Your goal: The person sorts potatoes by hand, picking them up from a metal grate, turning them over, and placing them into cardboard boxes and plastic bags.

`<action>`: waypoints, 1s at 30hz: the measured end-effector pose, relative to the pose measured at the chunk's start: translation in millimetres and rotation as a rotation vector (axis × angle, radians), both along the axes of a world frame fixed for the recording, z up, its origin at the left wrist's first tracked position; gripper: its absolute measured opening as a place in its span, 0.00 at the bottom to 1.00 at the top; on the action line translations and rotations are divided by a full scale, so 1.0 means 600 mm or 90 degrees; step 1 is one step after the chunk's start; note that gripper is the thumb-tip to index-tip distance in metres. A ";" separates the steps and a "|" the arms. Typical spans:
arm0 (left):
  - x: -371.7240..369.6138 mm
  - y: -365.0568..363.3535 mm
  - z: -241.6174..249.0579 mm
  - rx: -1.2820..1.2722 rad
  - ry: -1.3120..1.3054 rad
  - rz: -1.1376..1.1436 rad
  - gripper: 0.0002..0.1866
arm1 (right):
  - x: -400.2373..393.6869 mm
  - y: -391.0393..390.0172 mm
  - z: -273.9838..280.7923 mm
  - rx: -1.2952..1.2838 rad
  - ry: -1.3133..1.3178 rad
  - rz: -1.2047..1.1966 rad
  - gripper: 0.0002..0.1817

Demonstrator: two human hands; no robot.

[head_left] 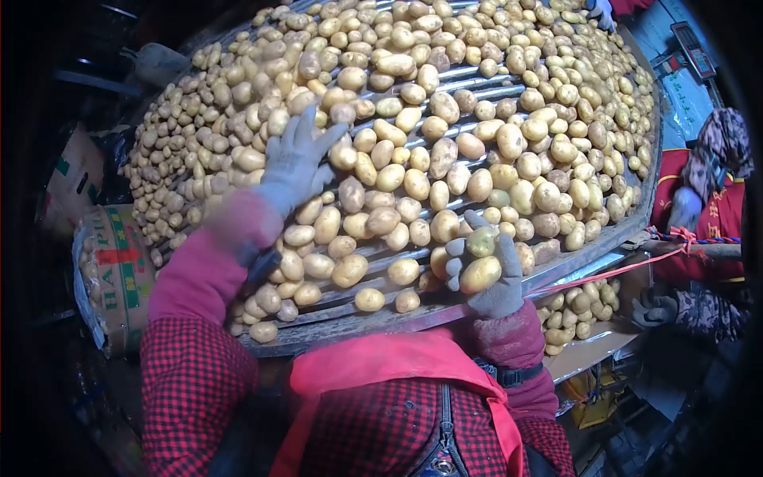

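Note:
Potatoes (350, 270) of many sizes cover a slatted metal sorting table (469, 83). My left hand (296, 163), in a grey glove, lies palm down on the potatoes left of the middle, its fingers spread and touching them. Near the table's front edge, my right hand (499, 290), also gloved, is turned palm up. Its fingers curl around two potatoes, a greenish potato (482, 242) and a yellow potato (480, 274) just below it.
A cardboard box (588, 350) of potatoes stands below the table's right front edge. At left is a printed carton (123, 278). A co-worker (703, 207) stands at right, near a pink cord (612, 270). Another person's gloved hand (602, 12) reaches in at top right, near a scale (693, 49).

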State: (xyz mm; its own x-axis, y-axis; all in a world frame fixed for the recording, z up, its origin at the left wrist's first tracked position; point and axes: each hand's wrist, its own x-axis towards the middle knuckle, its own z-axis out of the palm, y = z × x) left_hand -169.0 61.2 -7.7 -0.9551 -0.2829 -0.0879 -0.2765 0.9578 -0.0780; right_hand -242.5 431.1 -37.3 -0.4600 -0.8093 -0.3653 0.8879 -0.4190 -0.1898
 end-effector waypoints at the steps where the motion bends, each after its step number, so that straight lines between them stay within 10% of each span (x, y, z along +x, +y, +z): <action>1: -0.026 -0.021 -0.011 0.008 0.021 -0.027 0.46 | 0.001 0.000 -0.001 0.000 0.002 -0.006 0.40; 13: -0.106 -0.016 0.043 0.072 0.204 -0.110 0.35 | 0.003 0.001 0.008 0.063 0.110 0.001 0.35; 15: -0.073 0.030 0.084 0.172 -0.067 -0.058 0.35 | 0.001 0.004 0.001 -0.016 0.042 0.015 0.34; 23: -0.119 0.062 0.040 0.048 -0.283 -0.091 0.34 | 0.008 -0.004 0.034 0.133 0.288 0.087 0.37; 30: -0.084 0.074 0.010 0.064 -0.120 -0.120 0.31 | 0.013 -0.006 0.029 0.167 0.368 0.092 0.33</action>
